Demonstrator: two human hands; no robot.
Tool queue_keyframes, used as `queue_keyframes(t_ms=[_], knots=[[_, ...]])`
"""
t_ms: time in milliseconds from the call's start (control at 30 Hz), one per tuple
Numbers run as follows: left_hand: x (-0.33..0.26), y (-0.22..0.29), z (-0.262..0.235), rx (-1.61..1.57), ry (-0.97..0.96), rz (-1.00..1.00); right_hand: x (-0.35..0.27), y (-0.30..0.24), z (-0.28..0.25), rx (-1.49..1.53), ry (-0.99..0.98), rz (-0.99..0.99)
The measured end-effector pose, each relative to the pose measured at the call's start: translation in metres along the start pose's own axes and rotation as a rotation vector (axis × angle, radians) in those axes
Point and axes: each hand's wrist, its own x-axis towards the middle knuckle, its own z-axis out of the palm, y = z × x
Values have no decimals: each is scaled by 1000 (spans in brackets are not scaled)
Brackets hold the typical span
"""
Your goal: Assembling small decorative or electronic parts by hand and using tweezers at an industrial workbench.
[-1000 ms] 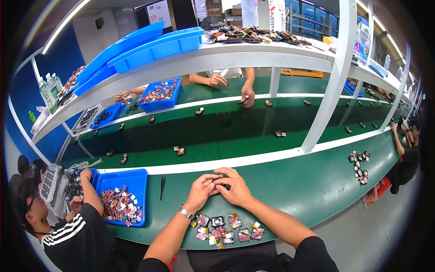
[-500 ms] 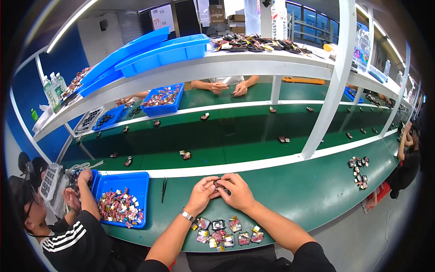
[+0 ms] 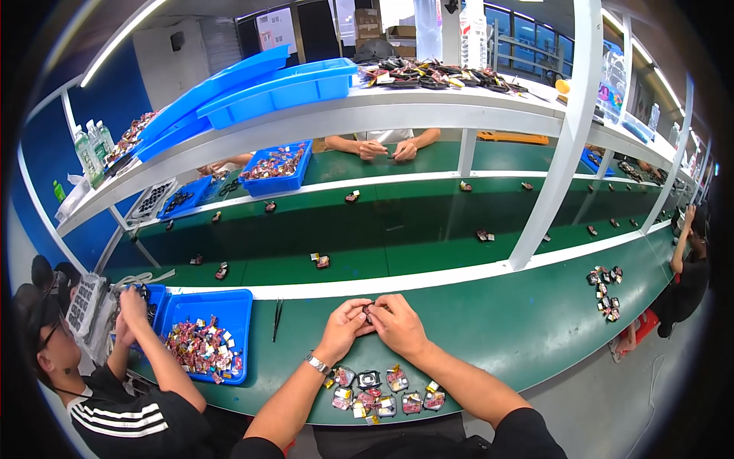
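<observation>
Both hands pinch one small dark part.
Left hand [image 3: 343,327] and right hand [image 3: 397,325] meet fingertip to fingertip around the small dark part [image 3: 368,309], above the green bench [image 3: 489,321].

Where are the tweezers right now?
The tweezers lie on the green bench in the head view, left of the person's left hand and just right of the blue parts bin, untouched.
</observation>
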Motion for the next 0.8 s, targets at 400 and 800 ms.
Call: queue_keyframes(t_ms=[400,800], knots=[[1,-1,0,-20,30,17,-1,7,3,-124,58,-157],[-1,0,1,15,36,35,2,5,3,209,45,181]])
